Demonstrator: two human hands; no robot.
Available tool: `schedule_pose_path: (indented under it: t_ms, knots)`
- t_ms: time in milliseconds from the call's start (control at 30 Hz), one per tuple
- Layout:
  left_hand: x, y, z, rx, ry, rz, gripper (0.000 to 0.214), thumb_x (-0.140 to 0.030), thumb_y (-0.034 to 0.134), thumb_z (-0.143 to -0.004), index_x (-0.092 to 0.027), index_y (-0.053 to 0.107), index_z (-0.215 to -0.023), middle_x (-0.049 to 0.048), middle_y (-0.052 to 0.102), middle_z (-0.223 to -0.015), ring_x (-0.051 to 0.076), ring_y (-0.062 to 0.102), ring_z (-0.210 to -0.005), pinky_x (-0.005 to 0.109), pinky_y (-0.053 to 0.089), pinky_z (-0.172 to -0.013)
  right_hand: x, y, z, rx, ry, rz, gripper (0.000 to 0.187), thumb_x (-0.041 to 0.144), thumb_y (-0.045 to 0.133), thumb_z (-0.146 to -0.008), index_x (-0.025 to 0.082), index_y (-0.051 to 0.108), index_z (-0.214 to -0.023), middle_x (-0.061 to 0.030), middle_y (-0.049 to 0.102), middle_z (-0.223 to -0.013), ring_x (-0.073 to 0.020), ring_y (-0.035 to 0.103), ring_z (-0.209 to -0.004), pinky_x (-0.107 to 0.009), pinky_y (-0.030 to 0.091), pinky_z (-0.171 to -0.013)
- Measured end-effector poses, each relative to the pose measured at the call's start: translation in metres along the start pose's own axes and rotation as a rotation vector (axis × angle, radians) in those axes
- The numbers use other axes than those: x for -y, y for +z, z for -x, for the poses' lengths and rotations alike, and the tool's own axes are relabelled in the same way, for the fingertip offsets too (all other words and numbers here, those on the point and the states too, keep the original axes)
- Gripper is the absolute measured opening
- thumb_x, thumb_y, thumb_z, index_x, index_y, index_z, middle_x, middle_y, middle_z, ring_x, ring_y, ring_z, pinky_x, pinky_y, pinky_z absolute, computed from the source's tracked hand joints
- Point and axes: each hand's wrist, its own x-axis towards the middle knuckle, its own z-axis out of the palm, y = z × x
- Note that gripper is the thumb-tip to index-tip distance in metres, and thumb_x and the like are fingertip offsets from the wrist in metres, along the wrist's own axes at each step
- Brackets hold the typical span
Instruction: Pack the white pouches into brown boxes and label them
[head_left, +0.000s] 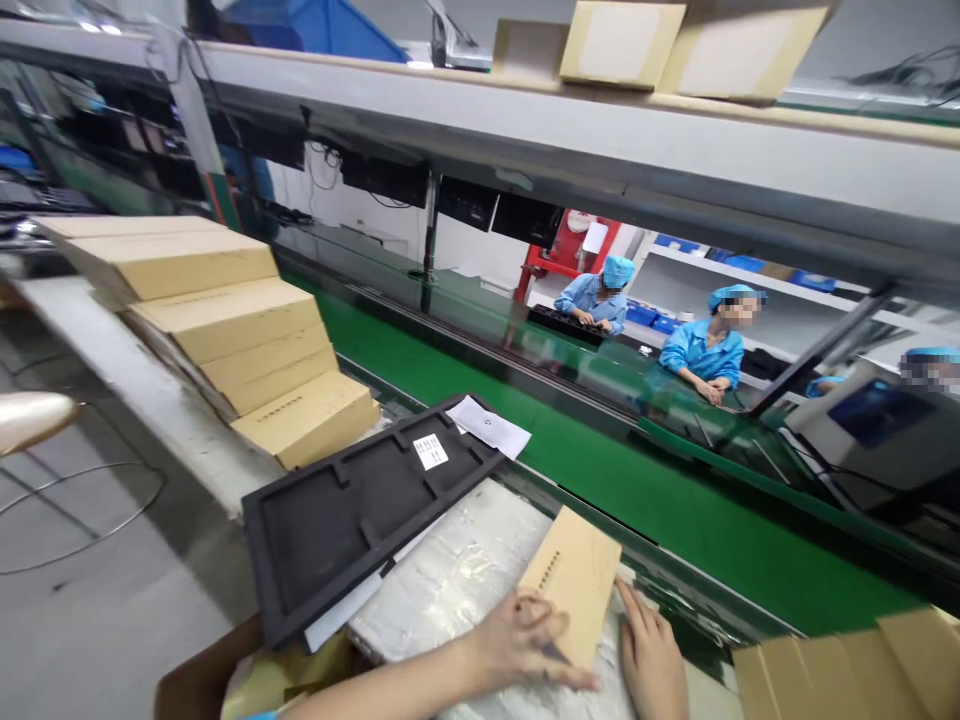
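Green belt (675,500) runs across the far side. Cartons (225,310) stand stacked at left. Black tray (315,540) lies left of centre. Box (581,570) lies near, right of centre. Left hand (536,640): bent fingers and thumb parted, at the box; cannot tell if gripping. Right hand (651,640): fingers nearly straight along its right edge, unclosed. White label (430,452) sits on the tray.

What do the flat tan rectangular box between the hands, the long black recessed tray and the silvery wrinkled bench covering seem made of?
Tan box: probably matte cardboard, given its brown faces, crisp edges and dark print.
Black tray: likely dull foam, with a thick rim and blocky notches, though matte plastic is possible.
Silvery covering: apparently glossy plastic film, wrinkled and glinting.
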Motion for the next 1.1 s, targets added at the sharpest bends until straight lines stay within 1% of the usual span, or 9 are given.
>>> schedule_pose_path:
  t_ms: [133, 233, 333, 400, 500, 633, 867, 967, 1100]
  knots:
    - [-0.012, -0.08, 0.006, 0.295, 0.037, 0.094, 0.058, -0.037, 0.065, -0.089, -0.05, 0.045, -0.142, -0.0032, 0.059, -0.136, 0.022, 0.059, -0.117, 0.03, 0.046, -0.1, -0.021, 0.021, 0.017, -0.04, -0.063, 0.014, 0.045, 0.04, 0.039, -0.099, 0.025, 0.054, -0.139, -0.0095, 0.056, -0.142, -0.0328, 0.058, -0.119, -0.046, 0.049, -0.094]
    - [0.032, -0.167, -0.004, 0.146, -0.64, -0.088, 0.041, -0.033, 0.061, -0.091, -0.036, 0.059, -0.132, 0.0001, 0.058, -0.136, 0.022, 0.052, -0.126, 0.029, 0.039, -0.109, -0.028, 0.027, 0.026, -0.006, -0.049, -0.013, 0.046, 0.042, 0.039, -0.099, 0.026, 0.053, -0.14, -0.0087, 0.053, -0.145, -0.0329, 0.055, -0.125, -0.046, 0.049, -0.094]
    - [0.097, -0.228, -0.012, 0.042, -0.972, -0.212, 0.046, -0.033, 0.054, -0.096, -0.012, 0.053, -0.136, 0.0197, 0.047, -0.143, 0.034, 0.039, -0.136, 0.049, 0.03, -0.115, -0.023, 0.024, 0.027, -0.002, 0.005, -0.041, 0.047, 0.044, 0.037, -0.099, 0.025, 0.054, -0.139, -0.0086, 0.052, -0.146, -0.0336, 0.052, -0.127, -0.048, 0.047, -0.096]
    - [0.131, -0.247, -0.01, 0.039, -1.146, -0.241, 0.047, -0.037, 0.062, -0.093, -0.013, 0.054, -0.132, 0.0178, 0.048, -0.141, 0.035, 0.043, -0.132, 0.056, 0.034, -0.11, -0.018, 0.021, 0.026, -0.008, 0.029, -0.058, 0.048, 0.045, 0.036, -0.099, 0.025, 0.055, -0.138, -0.0087, 0.053, -0.145, -0.0337, 0.053, -0.126, -0.049, 0.047, -0.097]
    - [0.154, -0.255, -0.003, 0.031, -1.273, -0.222, 0.042, -0.038, 0.063, -0.093, -0.016, 0.056, -0.127, 0.0119, 0.053, -0.136, 0.03, 0.052, -0.124, 0.056, 0.042, -0.105, -0.015, 0.018, 0.024, -0.009, 0.057, -0.088, 0.048, 0.047, 0.036, -0.099, 0.026, 0.057, -0.137, -0.0083, 0.054, -0.144, -0.0338, 0.054, -0.125, -0.049, 0.048, -0.096]
    - [0.144, -0.257, 0.006, -0.062, -1.218, -0.106, 0.031, -0.035, 0.064, -0.093, -0.014, 0.062, -0.116, 0.0099, 0.063, -0.12, 0.025, 0.061, -0.11, 0.049, 0.05, -0.097, -0.004, 0.007, 0.024, -0.066, 0.108, -0.182, 0.05, 0.054, 0.037, -0.098, 0.023, 0.066, -0.124, -0.0108, 0.061, -0.135, -0.0358, 0.058, -0.12, -0.051, 0.048, -0.096]
    - [0.036, -0.218, 0.003, -0.324, -0.816, 0.299, 0.026, -0.039, 0.062, -0.09, -0.018, 0.055, -0.104, 0.0041, 0.07, -0.101, 0.02, 0.068, -0.091, 0.029, 0.053, -0.079, 0.132, -0.068, 0.013, -0.337, 0.295, -0.528, 0.03, 0.04, 0.047, -0.099, 0.022, 0.063, -0.117, -0.0139, 0.063, -0.124, -0.0335, 0.058, -0.115, -0.046, 0.046, -0.095]
    - [-0.018, -0.184, -0.003, -0.099, -0.607, 0.671, 0.027, -0.033, 0.074, -0.076, -0.017, 0.058, -0.092, -0.0006, 0.068, -0.085, 0.016, 0.064, -0.076, 0.022, 0.047, -0.065, 0.19, -0.108, -0.007, -0.14, 0.152, -0.745, 0.037, 0.039, 0.046, -0.1, 0.023, 0.052, -0.133, -0.013, 0.062, -0.121, -0.0289, 0.06, -0.104, -0.04, 0.048, -0.085]
    - [-0.052, -0.158, -0.009, 0.256, -0.408, 0.563, 0.019, -0.013, 0.071, -0.063, -0.018, 0.066, -0.08, -0.0063, 0.061, -0.068, 0.011, 0.053, -0.063, 0.019, 0.036, -0.058, 0.213, -0.135, -0.024, 0.121, -0.01, -0.783, 0.01, 0.032, 0.059, -0.096, 0.023, 0.063, -0.094, -0.004, 0.064, -0.087, -0.0215, 0.059, -0.082, -0.033, 0.044, -0.074]
